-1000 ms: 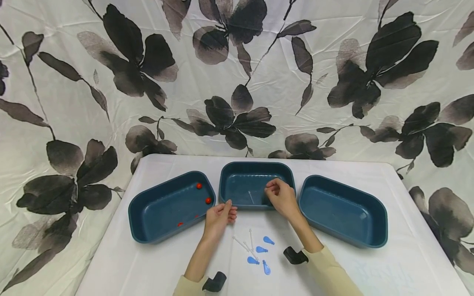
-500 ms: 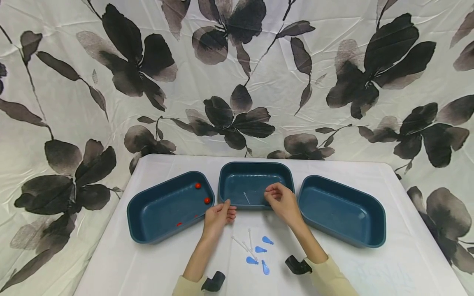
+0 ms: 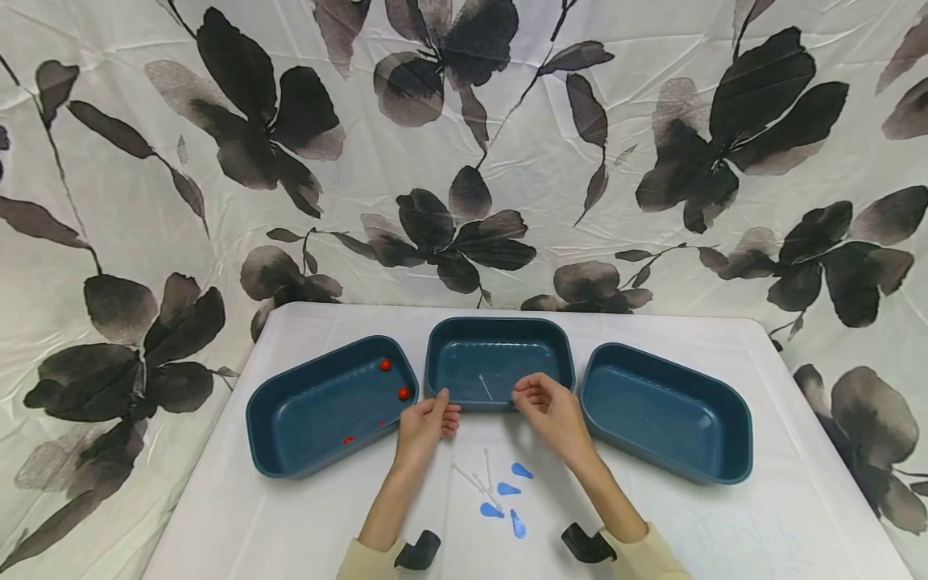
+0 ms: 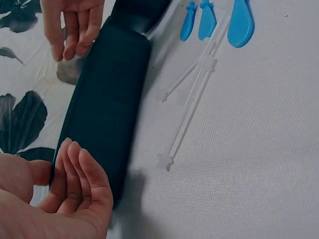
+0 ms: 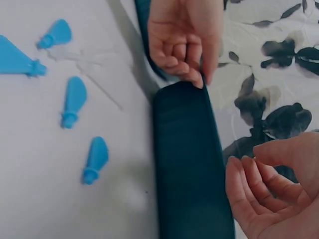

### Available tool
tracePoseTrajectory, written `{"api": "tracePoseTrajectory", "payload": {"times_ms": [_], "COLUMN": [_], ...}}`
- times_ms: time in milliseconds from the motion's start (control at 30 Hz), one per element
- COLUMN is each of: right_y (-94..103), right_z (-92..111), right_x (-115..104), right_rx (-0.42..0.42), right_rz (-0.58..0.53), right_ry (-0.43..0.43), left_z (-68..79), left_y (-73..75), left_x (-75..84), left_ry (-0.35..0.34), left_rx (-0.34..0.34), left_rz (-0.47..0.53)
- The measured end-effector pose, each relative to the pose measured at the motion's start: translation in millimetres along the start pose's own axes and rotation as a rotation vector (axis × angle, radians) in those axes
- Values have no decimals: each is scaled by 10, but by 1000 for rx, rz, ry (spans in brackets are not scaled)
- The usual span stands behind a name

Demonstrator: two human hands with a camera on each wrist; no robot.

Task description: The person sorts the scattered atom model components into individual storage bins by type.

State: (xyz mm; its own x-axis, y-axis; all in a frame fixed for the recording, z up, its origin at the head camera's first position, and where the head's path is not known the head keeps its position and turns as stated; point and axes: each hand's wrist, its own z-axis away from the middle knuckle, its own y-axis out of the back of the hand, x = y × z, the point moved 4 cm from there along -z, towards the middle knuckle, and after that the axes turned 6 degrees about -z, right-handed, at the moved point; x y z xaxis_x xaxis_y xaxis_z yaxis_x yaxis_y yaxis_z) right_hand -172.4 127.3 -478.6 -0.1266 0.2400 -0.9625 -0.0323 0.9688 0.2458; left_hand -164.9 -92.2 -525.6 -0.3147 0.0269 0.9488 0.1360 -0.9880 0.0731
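Observation:
My left hand (image 3: 423,427) grips the near left rim of the middle dark teal tub (image 3: 464,358), thumb on the inside and fingers outside. Inside that tub lies one thin clear rod (image 3: 485,387). Above its near right edge is my right hand (image 3: 554,411), fingers loosely curled and the thumb close to the index finger; nothing shows between the tips in the right wrist view. On the table in front lie several blue teardrop-shaped pieces (image 3: 508,489) with short necks, and several clear rods (image 4: 187,114) with flanged ends.
A left tub (image 3: 304,403) holds small red balls (image 3: 403,393) and smaller red bits (image 3: 350,440) near its front wall. The right tub (image 3: 663,403) stands angled beside the middle one. Behind the white-covered table (image 3: 761,524) hangs a floral cloth (image 3: 638,48).
My right hand has come back toward me, from over the middle tub to its near edge. The rod in that tub has shifted slightly. My left hand stays on the rim.

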Motion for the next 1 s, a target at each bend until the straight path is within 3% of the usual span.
{"api": "tracePoseTrajectory", "payload": {"times_ms": [467,700,1000], "right_y": [-198,-317,-411], "right_z": [268,346,421], "right_x": [66,135,221], "right_rx": [-26,-89,-103], "right_rz": [92,93,99], "right_ry": [100,58,66], "left_z": [20,17,12], "left_y": [-8,0,3], "left_x": [39,31,30], "left_ry": [-17,-18,-19], "left_rx": [-21,-11,-12], "left_rz": [-10,-4,-6]}}
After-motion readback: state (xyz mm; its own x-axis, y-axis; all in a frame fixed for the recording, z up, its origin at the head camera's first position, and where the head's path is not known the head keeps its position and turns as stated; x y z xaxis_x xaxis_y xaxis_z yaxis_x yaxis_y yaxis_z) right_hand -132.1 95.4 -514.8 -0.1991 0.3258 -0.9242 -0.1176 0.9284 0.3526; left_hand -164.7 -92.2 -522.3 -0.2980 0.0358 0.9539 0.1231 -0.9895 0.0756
